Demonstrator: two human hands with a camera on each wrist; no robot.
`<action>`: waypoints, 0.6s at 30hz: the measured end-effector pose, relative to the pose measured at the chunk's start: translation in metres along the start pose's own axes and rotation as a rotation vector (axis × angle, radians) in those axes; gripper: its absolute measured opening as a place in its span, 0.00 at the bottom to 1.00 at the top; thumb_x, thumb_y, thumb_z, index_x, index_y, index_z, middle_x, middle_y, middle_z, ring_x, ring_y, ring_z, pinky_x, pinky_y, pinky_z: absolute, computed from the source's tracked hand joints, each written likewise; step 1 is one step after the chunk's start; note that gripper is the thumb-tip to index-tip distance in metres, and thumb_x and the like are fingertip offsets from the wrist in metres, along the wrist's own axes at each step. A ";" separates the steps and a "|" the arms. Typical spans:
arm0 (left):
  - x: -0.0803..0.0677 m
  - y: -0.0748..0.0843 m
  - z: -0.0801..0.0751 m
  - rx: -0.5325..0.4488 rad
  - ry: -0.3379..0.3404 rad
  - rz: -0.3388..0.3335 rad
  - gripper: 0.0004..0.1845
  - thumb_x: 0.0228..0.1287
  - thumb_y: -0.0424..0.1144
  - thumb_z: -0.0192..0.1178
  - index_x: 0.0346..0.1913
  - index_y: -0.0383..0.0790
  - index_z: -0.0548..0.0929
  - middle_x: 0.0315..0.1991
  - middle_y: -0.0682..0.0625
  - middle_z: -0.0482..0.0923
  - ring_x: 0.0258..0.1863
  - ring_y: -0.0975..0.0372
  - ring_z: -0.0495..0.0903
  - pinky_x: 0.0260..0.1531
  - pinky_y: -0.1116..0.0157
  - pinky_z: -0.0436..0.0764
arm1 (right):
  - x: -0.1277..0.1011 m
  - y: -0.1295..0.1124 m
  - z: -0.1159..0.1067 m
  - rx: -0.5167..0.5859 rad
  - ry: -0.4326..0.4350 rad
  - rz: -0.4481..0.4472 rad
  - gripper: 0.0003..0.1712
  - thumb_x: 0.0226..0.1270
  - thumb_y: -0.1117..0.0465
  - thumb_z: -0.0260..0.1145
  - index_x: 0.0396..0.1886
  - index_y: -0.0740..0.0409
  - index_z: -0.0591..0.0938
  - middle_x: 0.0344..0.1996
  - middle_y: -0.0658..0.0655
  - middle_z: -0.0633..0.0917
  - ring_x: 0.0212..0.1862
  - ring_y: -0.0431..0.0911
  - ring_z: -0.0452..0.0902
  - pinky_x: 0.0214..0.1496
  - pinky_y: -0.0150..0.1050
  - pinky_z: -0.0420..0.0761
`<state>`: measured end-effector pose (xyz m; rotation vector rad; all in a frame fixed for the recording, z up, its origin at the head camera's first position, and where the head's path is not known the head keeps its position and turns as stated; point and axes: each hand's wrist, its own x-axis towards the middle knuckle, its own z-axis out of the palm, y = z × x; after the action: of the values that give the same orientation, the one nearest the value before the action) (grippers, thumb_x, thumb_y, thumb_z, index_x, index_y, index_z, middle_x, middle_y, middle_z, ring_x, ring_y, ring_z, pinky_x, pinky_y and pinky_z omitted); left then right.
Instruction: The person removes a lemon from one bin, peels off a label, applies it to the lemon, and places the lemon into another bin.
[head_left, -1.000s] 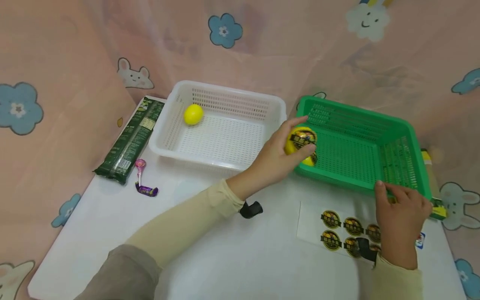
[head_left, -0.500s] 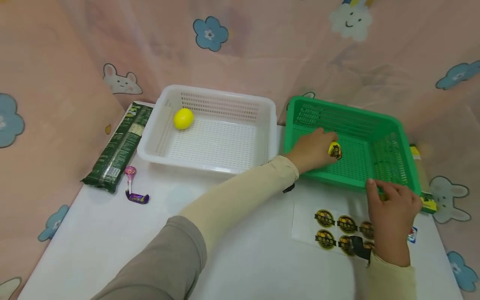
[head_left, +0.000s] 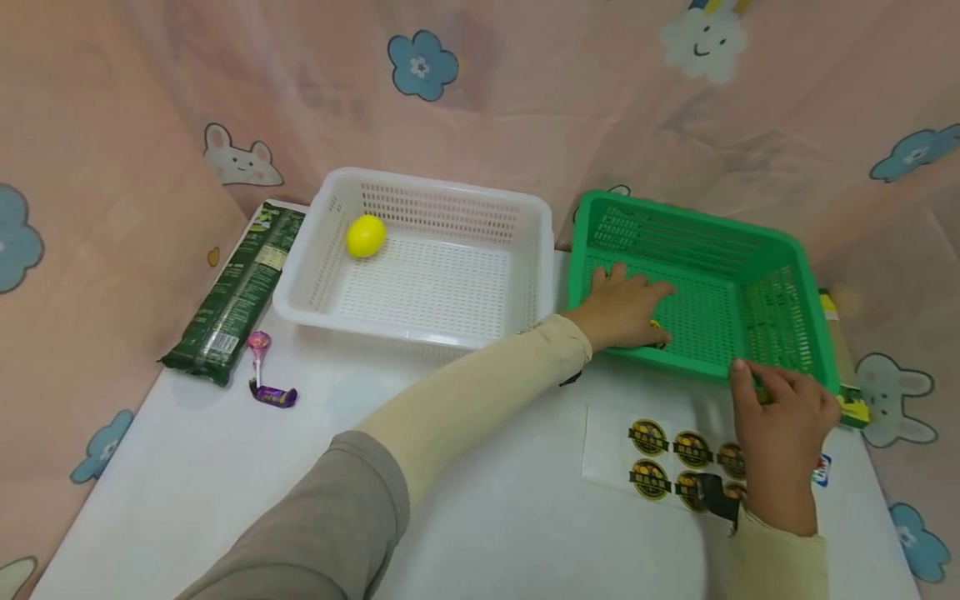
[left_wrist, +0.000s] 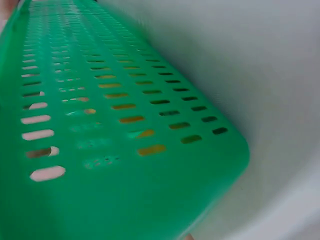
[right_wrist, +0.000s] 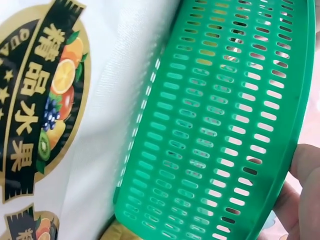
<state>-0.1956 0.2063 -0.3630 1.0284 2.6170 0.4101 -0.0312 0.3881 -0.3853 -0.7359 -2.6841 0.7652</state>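
My left hand (head_left: 621, 310) is inside the green basket (head_left: 697, 367) at its left end, palm down with the fingers spread. A small bit of a yellow lemon (head_left: 656, 325) with a dark sticker shows beside its thumb; the rest is hidden under the hand. Through the slots of the basket's wall (left_wrist: 120, 180), yellow shows in the left wrist view. My right hand (head_left: 787, 425) pinches the basket's front rim near the right corner, thumb and fingers at the edge in the right wrist view. Another lemon (head_left: 366, 237) lies in the white basket (head_left: 412, 337).
A sheet of round black-and-gold fruit stickers (head_left: 606, 446) lies before the green basket, partly under the right wrist. At the left are a long green packet (head_left: 238, 292), a pink lollipop (head_left: 258, 342) and a purple-wrapped sweet (head_left: 273, 395). A yellow-and-green package (head_left: 853, 408) shows behind the green basket's right end.
My left hand has carried the stickered lemon rightward from the basket's left rim down into it, and its fingers have spread off the fruit. The right hand has kept its hold on the rim.
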 end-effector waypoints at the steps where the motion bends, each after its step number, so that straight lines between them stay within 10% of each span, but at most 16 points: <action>1: -0.002 0.001 -0.001 -0.004 0.000 -0.001 0.40 0.71 0.70 0.59 0.82 0.69 0.62 0.72 0.61 0.69 0.63 0.60 0.61 0.54 0.60 0.56 | 0.000 0.000 0.000 -0.002 0.001 0.000 0.31 0.86 0.44 0.55 0.69 0.65 0.82 0.70 0.69 0.72 0.80 0.60 0.44 0.73 0.68 0.59; 10: -0.019 0.005 -0.002 -0.026 0.057 0.001 0.36 0.74 0.71 0.54 0.82 0.72 0.62 0.74 0.63 0.67 0.71 0.60 0.58 0.61 0.59 0.57 | 0.002 0.001 0.003 0.010 0.031 -0.014 0.32 0.86 0.44 0.55 0.68 0.67 0.81 0.69 0.71 0.71 0.79 0.62 0.44 0.75 0.69 0.55; 18: -0.067 -0.012 -0.007 -0.129 0.181 0.031 0.35 0.77 0.66 0.55 0.82 0.68 0.63 0.81 0.55 0.59 0.76 0.55 0.54 0.64 0.56 0.59 | 0.003 0.002 0.007 0.049 0.035 0.016 0.30 0.85 0.44 0.56 0.70 0.60 0.82 0.71 0.66 0.72 0.79 0.59 0.45 0.76 0.65 0.56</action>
<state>-0.1590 0.1502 -0.3494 1.0348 2.6920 0.7002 -0.0350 0.3881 -0.3915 -0.7531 -2.6214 0.8109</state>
